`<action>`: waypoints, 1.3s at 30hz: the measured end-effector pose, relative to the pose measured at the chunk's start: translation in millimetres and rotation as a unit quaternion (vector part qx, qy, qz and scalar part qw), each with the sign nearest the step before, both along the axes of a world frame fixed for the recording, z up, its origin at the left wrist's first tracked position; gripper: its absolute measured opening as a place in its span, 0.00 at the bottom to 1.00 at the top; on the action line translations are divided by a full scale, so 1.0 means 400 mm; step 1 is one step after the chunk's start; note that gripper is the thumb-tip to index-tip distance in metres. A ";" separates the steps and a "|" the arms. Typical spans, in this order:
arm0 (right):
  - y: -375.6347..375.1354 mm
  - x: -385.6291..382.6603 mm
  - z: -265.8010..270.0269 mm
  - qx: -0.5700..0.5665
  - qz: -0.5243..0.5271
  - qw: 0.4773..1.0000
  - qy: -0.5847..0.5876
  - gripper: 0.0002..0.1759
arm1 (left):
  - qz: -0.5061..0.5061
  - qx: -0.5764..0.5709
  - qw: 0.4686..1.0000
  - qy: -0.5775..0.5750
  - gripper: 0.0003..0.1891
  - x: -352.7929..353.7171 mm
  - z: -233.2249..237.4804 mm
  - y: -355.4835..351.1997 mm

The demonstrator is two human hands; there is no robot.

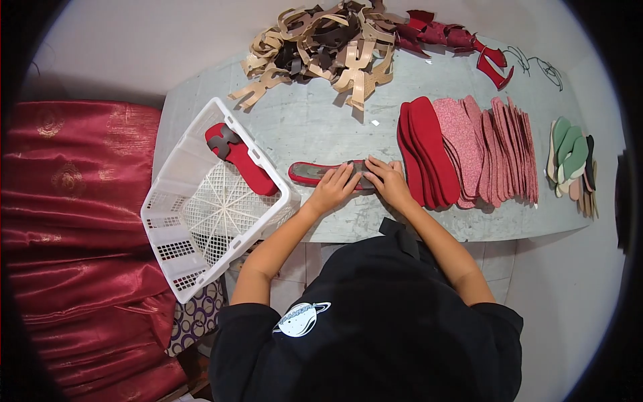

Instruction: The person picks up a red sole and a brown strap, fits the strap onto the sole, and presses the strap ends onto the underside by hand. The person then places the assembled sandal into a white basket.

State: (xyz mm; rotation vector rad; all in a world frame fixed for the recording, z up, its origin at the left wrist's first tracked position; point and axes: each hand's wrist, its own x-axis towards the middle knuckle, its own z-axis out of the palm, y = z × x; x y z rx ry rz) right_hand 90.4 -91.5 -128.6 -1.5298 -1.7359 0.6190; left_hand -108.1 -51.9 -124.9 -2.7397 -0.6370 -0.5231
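Observation:
A red shoe sole (307, 172) lies lengthwise across the table with a grey face upward and a red rim around it. My left hand (335, 187) rests over its middle, fingers bent across it. Close beside it, my right hand (390, 179) has its fingers over the sole's right end, where a dark grey-brown piece (360, 167) shows partly between the hands. Both thumbs are mostly hidden. Just right of my right hand stands a leaning row of red soles (429, 151), followed by pink patterned soles (492, 151).
A white plastic basket (194, 268) tilts at the table's left edge, holding a red sole with a brown strap (231, 144). Tan and brown straps (321, 47) are heaped at the back, beside red straps (449, 37). Green soles (569, 147) lie far right; a red curtain (80, 234) hangs left.

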 end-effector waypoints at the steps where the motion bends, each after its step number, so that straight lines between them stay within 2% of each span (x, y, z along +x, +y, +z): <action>1: 0.002 0.000 -0.001 -0.006 -0.007 1.000 0.005 0.16 | 0.009 0.017 1.000 0.013 0.21 0.004 0.001 0.005; 5: 0.011 0.009 0.009 -0.027 0.002 1.000 0.008 0.15 | -0.015 0.007 0.999 0.032 0.18 0.010 0.025 0.030; 8: 0.015 0.010 0.001 0.002 0.000 1.000 0.008 0.15 | -0.032 0.037 0.998 0.032 0.17 0.013 0.032 0.032; 12: 0.015 0.010 0.007 -0.006 -0.009 1.000 0.019 0.15 | -0.035 0.031 0.999 0.010 0.18 0.019 0.046 0.045; 16: 0.013 0.012 0.015 -0.031 0.000 0.999 0.023 0.15 | -0.036 0.031 0.998 0.030 0.17 0.033 0.037 0.055; 22: 0.021 0.020 0.021 -0.070 0.015 0.997 0.031 0.18 | -0.007 -0.011 1.000 -0.005 0.17 0.050 0.054 0.055; 27: 0.048 0.042 0.009 -0.058 0.026 0.998 0.012 0.21 | 0.027 -0.141 0.988 -0.061 0.17 0.069 0.092 0.065; 29: 0.065 0.079 0.036 -0.048 0.084 0.995 -0.003 0.21 | 0.030 -0.164 0.982 -0.094 0.18 0.081 0.128 0.066; 30: 0.074 0.099 0.073 0.010 0.119 0.992 -0.032 0.22 | 0.035 -0.189 0.973 -0.126 0.18 0.085 0.149 0.064; 31: 0.082 0.117 0.109 -0.025 0.125 0.990 0.055 0.23 | 0.035 -0.187 0.974 -0.127 0.18 0.091 0.168 0.061; 32: 0.091 0.132 0.135 -0.060 0.130 0.980 0.141 0.23 | 0.045 -0.205 0.962 -0.175 0.18 0.100 0.187 0.058; 33: 0.097 0.146 0.155 -0.009 0.166 0.972 0.168 0.24 | 0.053 -0.222 0.948 -0.222 0.18 0.110 0.205 0.055; 34: 0.106 0.162 0.176 -0.084 0.169 0.938 0.291 0.25 | 0.051 -0.219 0.948 -0.224 0.18 0.120 0.224 0.052; 37: 0.096 0.190 0.265 -0.064 0.209 0.920 0.324 0.26 | 0.055 -0.265 0.901 -0.339 0.15 0.145 0.283 0.038; 38: 0.091 0.195 0.284 -0.033 0.244 0.905 0.348 0.24 | 0.051 -0.261 0.901 -0.342 0.15 0.149 0.296 0.034; 39: 0.087 0.197 0.296 -0.003 0.278 0.886 0.371 0.23 | 0.036 -0.300 0.874 -0.381 0.14 0.154 0.307 0.030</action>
